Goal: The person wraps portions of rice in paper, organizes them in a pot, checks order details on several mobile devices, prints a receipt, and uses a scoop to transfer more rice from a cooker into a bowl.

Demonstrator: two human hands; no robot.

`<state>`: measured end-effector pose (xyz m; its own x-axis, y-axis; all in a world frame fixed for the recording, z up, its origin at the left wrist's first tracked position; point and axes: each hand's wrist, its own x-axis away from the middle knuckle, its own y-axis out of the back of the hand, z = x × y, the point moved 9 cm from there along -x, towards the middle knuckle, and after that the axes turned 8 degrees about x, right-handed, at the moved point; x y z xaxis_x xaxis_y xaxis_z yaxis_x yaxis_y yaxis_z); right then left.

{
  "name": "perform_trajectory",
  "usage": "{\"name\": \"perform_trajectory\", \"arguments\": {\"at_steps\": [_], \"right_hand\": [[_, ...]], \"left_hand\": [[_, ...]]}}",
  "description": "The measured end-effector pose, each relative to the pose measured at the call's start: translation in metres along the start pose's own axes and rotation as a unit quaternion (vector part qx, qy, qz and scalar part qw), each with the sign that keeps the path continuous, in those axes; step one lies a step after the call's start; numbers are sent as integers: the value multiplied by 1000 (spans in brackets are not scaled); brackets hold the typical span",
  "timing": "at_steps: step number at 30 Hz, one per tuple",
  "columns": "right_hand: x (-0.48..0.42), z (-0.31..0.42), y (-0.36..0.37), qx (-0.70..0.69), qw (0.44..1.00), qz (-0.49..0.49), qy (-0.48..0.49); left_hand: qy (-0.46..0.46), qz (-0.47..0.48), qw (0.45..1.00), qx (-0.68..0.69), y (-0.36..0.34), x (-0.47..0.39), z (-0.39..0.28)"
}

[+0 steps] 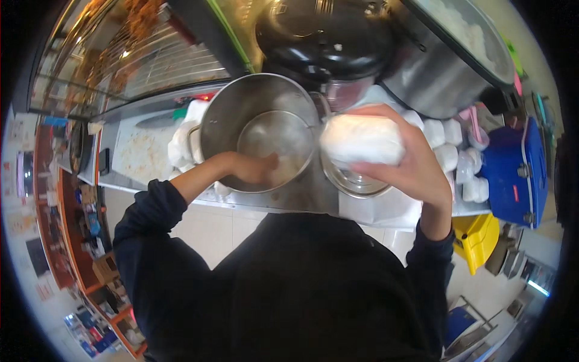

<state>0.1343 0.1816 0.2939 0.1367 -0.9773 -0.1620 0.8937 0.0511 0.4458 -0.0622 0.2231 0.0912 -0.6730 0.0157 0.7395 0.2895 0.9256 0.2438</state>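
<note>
My left hand (255, 168) reaches down inside a tall steel stockpot (221, 108); its fingers are blurred near the pot's bottom, and I cannot tell if they hold anything. Something pale lies by them. My right hand (407, 158) grips a white block-shaped bundle (364, 139), blurred, perhaps wrapped in plastic or cloth. The bundle is held above a shallow round steel bowl or lid (357, 195), which it partly hides. Under that round piece a white sheet (380, 210) hangs at the counter's front edge.
A white cutting board (142, 149) with crumbs and a knife (156, 120) lies left. Behind stand a black lidded pot (323, 40) and a large steel container (434, 77). White foam-like cups (448, 156) and a blue cooler box (515, 176) stand right. A glass display case (172, 68) is back left.
</note>
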Motion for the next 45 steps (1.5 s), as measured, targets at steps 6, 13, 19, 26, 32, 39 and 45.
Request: {"name": "perform_trajectory", "arguments": {"at_steps": [6,13,19,26,32,39,45], "right_hand": [[-118,-43,-161,397,882,254,21],[-71,-126,-256,450,691,565,-27],[-52,-111,-242,298,709,639,19],[-50,-6,-82,166,959,227,29],[177,-146,141,414,847,-136,-305],[251,-240,98,423,788,-230,-383],[250,-248,108,-247,812,-375,-372]], "left_hand": [[-20,-31,999,22,11,22,-11],[83,-56,995,1,31,37,25],[-52,-147,986,64,53,16,12],[-57,-64,993,76,33,-10,0],[-29,-126,992,4,34,-11,-14],[17,-151,988,1,32,-10,-21],[16,-134,990,35,27,2,-20]]}}
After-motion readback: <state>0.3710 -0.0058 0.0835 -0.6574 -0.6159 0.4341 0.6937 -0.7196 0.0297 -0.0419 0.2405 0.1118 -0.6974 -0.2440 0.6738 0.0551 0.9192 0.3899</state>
